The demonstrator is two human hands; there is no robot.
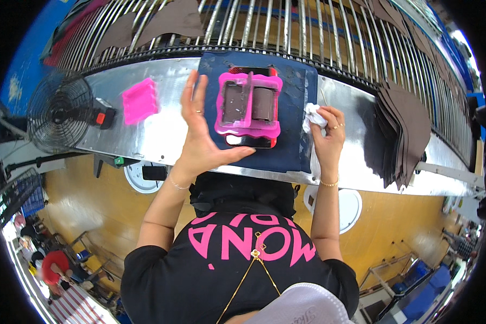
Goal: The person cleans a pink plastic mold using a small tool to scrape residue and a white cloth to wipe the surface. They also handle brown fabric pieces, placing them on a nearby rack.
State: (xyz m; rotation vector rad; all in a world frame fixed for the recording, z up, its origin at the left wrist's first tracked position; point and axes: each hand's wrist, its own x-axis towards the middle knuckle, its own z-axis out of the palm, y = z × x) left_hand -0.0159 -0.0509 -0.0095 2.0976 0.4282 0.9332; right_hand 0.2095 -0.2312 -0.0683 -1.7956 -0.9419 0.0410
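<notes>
In the middle of the bench, a pink scalloped tray (277, 129) with two compartments lies over a red and black glossy piece (248, 141). Dark brown material sits in both compartments, and the right-hand piece (263, 104) looks curved. My left hand (202, 137) is open at the tray's left side, fingers stretched up and thumb reaching across below its near edge. Whether the thumb touches anything, I cannot tell. To the right of the tray, my right hand (330, 135) pinches a crumpled white cloth or tissue (311, 116) over the mat's right edge.
A dark blue mat (291, 154) lies beneath the tray on the metal bench (167, 81). Left are a second pink tray (140, 101) and a small fan (59, 114). Stacked dark brown sheets (402, 135) hang over the bench at right. A rack of metal bars (243, 27) runs behind.
</notes>
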